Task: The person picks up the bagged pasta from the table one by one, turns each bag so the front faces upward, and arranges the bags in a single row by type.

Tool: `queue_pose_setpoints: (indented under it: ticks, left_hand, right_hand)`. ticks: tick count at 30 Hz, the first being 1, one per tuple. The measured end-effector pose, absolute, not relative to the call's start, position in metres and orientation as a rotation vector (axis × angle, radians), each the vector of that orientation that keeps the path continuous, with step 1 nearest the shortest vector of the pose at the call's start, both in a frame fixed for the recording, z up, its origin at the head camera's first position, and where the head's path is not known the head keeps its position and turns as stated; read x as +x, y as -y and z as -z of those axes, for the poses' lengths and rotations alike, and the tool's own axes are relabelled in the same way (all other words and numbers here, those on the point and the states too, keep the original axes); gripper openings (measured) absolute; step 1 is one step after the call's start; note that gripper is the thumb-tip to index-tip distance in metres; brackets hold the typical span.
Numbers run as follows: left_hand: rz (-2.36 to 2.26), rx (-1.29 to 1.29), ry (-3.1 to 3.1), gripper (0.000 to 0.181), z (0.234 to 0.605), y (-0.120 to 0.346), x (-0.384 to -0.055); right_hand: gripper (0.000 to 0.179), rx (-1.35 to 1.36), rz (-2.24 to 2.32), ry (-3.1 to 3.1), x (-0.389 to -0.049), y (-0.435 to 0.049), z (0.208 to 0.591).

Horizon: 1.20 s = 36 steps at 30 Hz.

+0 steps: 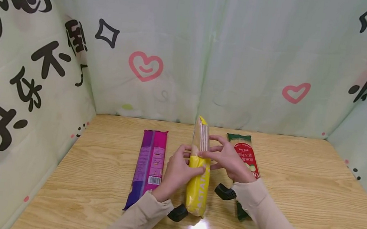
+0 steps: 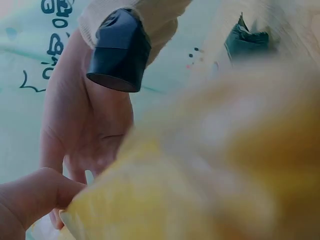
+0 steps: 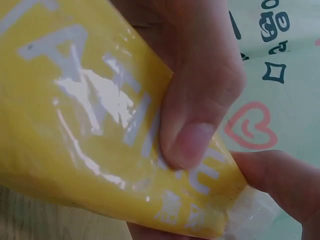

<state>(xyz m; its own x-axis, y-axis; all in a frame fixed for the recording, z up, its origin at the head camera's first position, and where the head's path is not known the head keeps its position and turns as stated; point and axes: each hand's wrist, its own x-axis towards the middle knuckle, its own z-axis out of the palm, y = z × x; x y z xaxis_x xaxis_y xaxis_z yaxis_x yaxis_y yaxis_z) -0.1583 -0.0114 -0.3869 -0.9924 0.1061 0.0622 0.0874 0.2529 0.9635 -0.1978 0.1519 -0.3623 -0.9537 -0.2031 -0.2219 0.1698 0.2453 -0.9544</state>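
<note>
A long yellow pasta packet (image 1: 197,190), clear with pale stripes at its upper end, is held up over the middle of the table, its lower end toward me. My left hand (image 1: 179,170) grips its left side, with the thumb across the printed front. On the upper right edge, my right hand (image 1: 230,158) pinches it with the thumb in front and fingers spread at the side. The right wrist view has the left thumb (image 3: 192,142) pressing the glossy yellow film (image 3: 100,150). In the left wrist view the packet (image 2: 150,200) is blurred and hides much.
A purple and pink packet (image 1: 147,166) lies flat to the left. To the right is a green and red packet (image 1: 246,151), partly covered by my right hand and sleeve. Black wrist cameras (image 1: 178,213) sit below both hands. Printed curtains enclose the wooden table (image 1: 313,188).
</note>
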Motion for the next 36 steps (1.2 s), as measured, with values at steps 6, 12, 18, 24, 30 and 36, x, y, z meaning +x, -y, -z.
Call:
queue_pose_setpoints:
  ticks: [6, 12, 18, 24, 30, 36]
  left_hand:
    - [-1.992, 0.114, -2.333, 0.057, 0.386, 0.014, -0.160]
    - [-2.073, 0.038, -2.185, 0.055, 0.380, 0.018, -0.162]
    - [-2.104, 0.008, -2.100, 0.055, 0.384, 0.020, -0.167]
    - [-2.101, -0.002, -2.067, 0.057, 0.382, 0.023, -0.167]
    - [-2.090, 0.003, -2.047, 0.059, 0.383, 0.027, -0.170]
    - [-2.121, 0.011, -1.982, 0.058, 0.386, 0.029, -0.173]
  right_hand:
    - [0.080, -0.069, 1.680, -2.300, -0.196, -0.151, 0.359]
    - [0.078, -0.128, 1.683, -2.260, -0.195, -0.159, 0.358]
    - [0.074, -0.158, 1.683, -2.229, -0.194, -0.167, 0.363]
    - [0.075, -0.192, 1.666, -2.205, -0.195, -0.170, 0.368]
    - [0.074, -0.232, 1.725, -2.084, -0.195, -0.171, 0.374]
    - [0.071, -0.252, 1.853, -1.907, -0.194, -0.173, 0.381]
